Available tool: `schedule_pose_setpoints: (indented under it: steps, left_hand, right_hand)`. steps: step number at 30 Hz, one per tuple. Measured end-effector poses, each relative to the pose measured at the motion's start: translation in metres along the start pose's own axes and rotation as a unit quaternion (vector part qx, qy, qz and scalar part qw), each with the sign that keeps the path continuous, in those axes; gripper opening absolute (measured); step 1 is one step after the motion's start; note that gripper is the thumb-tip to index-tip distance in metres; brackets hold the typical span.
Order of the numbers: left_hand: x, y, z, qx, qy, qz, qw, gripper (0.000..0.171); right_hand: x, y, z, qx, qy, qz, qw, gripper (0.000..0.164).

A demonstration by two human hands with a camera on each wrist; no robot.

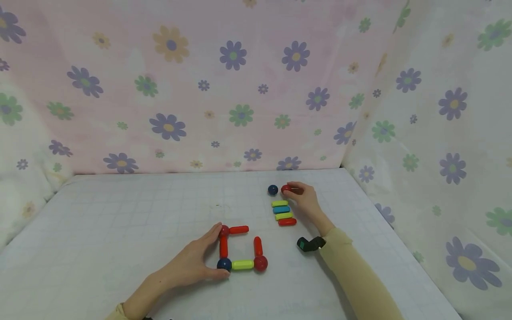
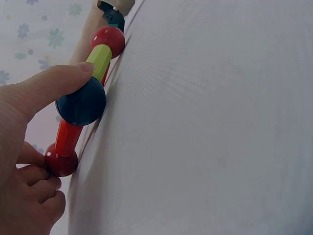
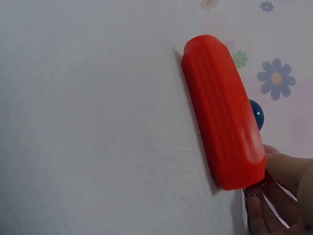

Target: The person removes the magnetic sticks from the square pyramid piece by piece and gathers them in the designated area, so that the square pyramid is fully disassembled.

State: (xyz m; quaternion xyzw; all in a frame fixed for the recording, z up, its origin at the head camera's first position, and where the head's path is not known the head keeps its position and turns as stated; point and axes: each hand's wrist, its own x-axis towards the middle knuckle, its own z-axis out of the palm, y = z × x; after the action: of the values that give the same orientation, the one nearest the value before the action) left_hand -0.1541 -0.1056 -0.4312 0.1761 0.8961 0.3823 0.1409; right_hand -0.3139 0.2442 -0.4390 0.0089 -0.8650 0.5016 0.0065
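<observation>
Near the front, my left hand (image 1: 191,263) holds a three-sided frame of toy building rods and balls between thumb and fingers. My thumb touches its dark blue ball (image 2: 80,103), and my fingertips meet the red ball (image 2: 61,160) at the far corner. From the blue ball a yellow-green rod (image 1: 242,265) runs to another red ball (image 1: 261,263), which carries an upright-lying red rod (image 1: 258,246). A further red rod (image 1: 239,230) points right from the far corner. At the back right, my right hand (image 1: 305,199) pinches a loose red ball (image 1: 286,189).
Left of the right hand sits a loose dark blue ball (image 1: 273,190). Yellow-green, blue and red rods (image 1: 287,222) lie in a column below it. The red one looks large in the right wrist view. Flowered cloth (image 1: 172,89) borders the white table (image 1: 120,213).
</observation>
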Motion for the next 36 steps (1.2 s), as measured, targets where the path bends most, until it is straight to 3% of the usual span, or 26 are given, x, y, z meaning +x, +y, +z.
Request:
schedule_pose_setpoints:
  steps: [21, 36]
  left_hand:
    - [0.0, -0.0026, 0.0012, -0.004, -0.004, -0.01, 0.9999, 0.113]
    - [0.0005, -0.0022, 0.0012, -0.002, -0.003, 0.003, 1.0, 0.112]
  right_hand:
    - [0.0054, 0.0058, 0.0072, 0.008, 0.005, 0.017, 1.0, 0.048]
    - [0.0061, 0.0081, 0.0064, 0.0, 0.005, 0.028, 1.0, 0.052]
